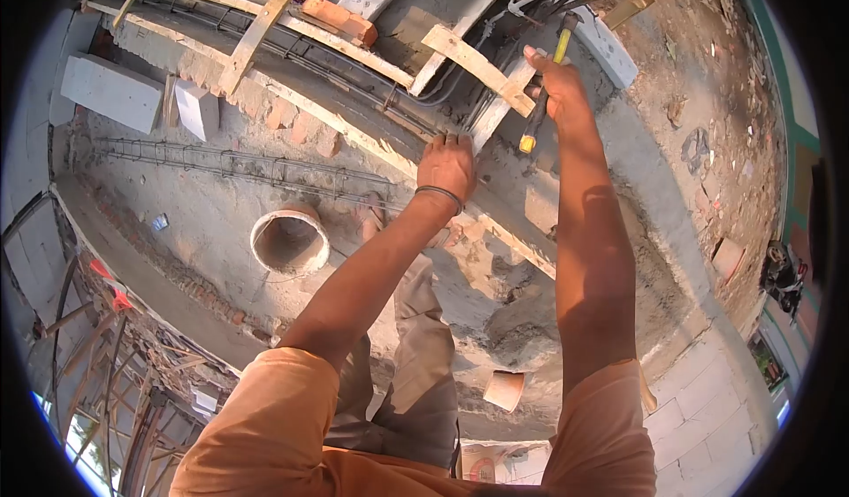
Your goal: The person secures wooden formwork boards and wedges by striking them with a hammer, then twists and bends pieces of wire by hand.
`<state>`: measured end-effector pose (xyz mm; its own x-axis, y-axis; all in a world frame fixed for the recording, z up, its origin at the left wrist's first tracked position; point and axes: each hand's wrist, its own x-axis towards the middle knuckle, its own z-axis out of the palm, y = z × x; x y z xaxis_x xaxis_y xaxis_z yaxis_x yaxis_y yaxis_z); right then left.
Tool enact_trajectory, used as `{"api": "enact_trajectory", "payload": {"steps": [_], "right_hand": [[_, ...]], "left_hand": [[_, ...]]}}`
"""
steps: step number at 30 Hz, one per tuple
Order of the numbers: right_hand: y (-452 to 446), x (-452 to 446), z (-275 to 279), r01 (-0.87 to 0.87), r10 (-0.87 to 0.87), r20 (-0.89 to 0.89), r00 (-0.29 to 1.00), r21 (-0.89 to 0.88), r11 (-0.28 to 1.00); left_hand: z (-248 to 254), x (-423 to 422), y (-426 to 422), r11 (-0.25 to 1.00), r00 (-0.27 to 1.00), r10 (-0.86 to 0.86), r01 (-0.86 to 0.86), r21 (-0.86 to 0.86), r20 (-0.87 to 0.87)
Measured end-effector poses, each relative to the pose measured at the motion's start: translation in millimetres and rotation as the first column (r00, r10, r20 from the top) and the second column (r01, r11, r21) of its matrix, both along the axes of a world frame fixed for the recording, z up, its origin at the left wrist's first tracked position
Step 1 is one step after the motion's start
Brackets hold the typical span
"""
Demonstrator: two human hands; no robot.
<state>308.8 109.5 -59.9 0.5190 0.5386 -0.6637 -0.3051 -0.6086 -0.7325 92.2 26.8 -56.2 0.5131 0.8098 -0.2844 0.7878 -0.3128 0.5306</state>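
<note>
My left hand (448, 168), a dark band at its wrist, is closed at the edge of the wooden formwork, against the lower end of a pale wooden strip (497, 112). What its fingers grip is hidden. My right hand (557, 81) is wrapped round a hammer (537, 112) with a yellow and black handle, above and right of the strip. A short wooden crosspiece (478, 65) lies across the formwork beside my right hand. Long boards (336, 126) run diagonally, with steel reinforcing bars (340, 77) between them.
A round clay pipe (290, 241) stands left of my legs. A rebar cage (239, 165) lies along the ground at the left. White blocks (110, 90) sit at the upper left, red bricks (340, 19) at the top. A small clay pot (504, 391) is at lower right.
</note>
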Motion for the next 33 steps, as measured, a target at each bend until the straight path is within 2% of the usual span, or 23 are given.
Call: {"api": "enact_trajectory", "payload": {"steps": [2, 5, 9, 14, 17, 23, 26, 28, 29, 32, 33], "right_hand": [[0.7, 3.8, -10.6, -0.016, 0.018, 0.053, 0.998, -0.045, 0.999], [2.0, 6.0, -13.6, -0.043, 0.044, 0.022, 0.999, -0.031, 0.999], [0.8, 6.5, -21.6, -0.063, 0.062, 0.017, 0.998, 0.062, 0.996], [0.4, 2.4, -7.7, -0.067, 0.066, 0.027, 0.997, 0.050, 0.997], [-0.2, 7.6, -20.4, -0.080, 0.079, 0.038, 0.996, 0.029, 0.996], [1.6, 6.7, -13.6, -0.057, 0.057, 0.041, 0.998, -0.022, 0.998], [0.7, 8.2, -18.5, -0.055, 0.057, 0.041, 0.998, -0.035, 0.998], [0.6, 7.0, -14.8, -0.069, 0.069, 0.018, 0.997, -0.016, 0.997], [-0.6, 4.8, -10.5, -0.078, 0.078, -0.003, 0.997, 0.006, 0.997], [-3.5, 3.3, -9.6, -0.107, 0.107, 0.009, 0.994, 0.030, 0.994], [-2.7, 5.1, -7.2, -0.115, 0.114, 0.028, 0.993, 0.035, 0.993]], "left_hand": [[-5.4, 0.0, -2.3, 0.999, 0.999, 0.033, -0.033, -0.003, 0.022], [-14.4, 1.7, -5.3, 0.999, 0.999, 0.036, -0.037, 0.015, 0.030], [-5.2, 1.2, -4.2, 0.998, 0.998, 0.055, -0.055, -0.011, 0.016], [-13.7, 5.5, -4.8, 0.997, 0.996, 0.082, -0.082, -0.007, 0.022], [-10.7, 6.0, -4.8, 0.996, 0.997, 0.076, -0.077, -0.045, -0.019], [-6.2, 6.8, -0.5, 1.000, 0.998, 0.001, -0.002, -0.015, -0.062], [2.3, 12.1, 4.2, 0.998, 0.998, 0.052, -0.051, 0.032, -0.019], [-15.2, 17.5, 6.7, 0.998, 0.997, 0.063, -0.065, 0.023, 0.046], [-24.0, 18.3, 4.6, 0.997, 0.995, 0.071, -0.073, 0.015, 0.076], [-10.8, 20.1, 10.6, 0.980, 0.995, 0.095, -0.092, -0.174, 0.007], [-12.5, 20.9, 11.6, 0.982, 0.994, 0.105, -0.104, -0.159, 0.004]]}}
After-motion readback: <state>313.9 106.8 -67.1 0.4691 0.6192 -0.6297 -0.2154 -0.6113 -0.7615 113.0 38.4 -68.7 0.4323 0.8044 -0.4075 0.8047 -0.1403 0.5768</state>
